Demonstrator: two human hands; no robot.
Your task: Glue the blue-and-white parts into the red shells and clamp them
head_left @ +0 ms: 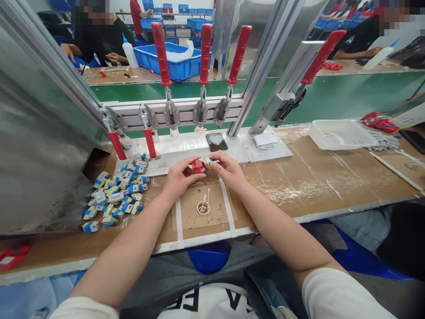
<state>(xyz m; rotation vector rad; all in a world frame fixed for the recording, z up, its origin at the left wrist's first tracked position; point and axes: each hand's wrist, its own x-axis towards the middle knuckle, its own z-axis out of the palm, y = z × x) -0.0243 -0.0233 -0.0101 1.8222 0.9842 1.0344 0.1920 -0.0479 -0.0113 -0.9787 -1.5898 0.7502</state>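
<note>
Pinching a chunky red piece [198,166], the left hand [179,178] holds it close to a small boxy block [208,161] that the right hand [229,170] grips in its fingers above the scuffed brown table [288,173], back from its front edge. Nearer that edge, a round cup [203,214] holds thin sticks [209,194]; more boxy blocks [116,196] lie heaped toward the left end.

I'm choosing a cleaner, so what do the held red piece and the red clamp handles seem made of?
Red piece: probably molded plastic, from its bright, angular body; finish unclear.
Clamp handles: likely plastic or rubber, glossy with highlights.
</note>
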